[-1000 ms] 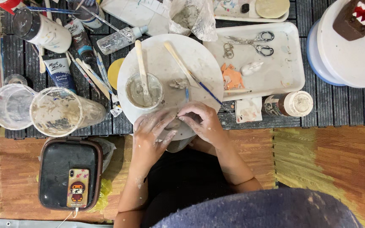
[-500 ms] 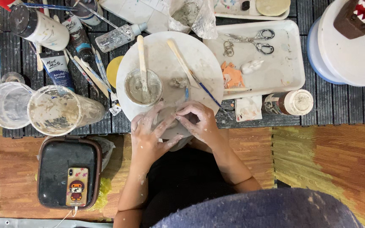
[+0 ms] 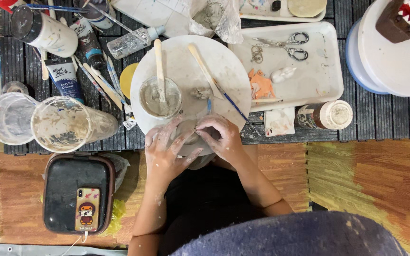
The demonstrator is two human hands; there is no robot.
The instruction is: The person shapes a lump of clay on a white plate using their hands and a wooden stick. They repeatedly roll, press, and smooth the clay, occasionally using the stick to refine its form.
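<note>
Clay piece (image 3: 189, 138) sits at the near edge of the round white board (image 3: 224, 61), cupped between both hands. Left hand (image 3: 167, 151) cradles its left side; right hand (image 3: 221, 137) pinches its rim from the right, equally near.

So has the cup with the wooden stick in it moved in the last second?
No. The cup sits in the same spot on the round white board, left of the paintbrush, with both hands working clay just below it.
</note>
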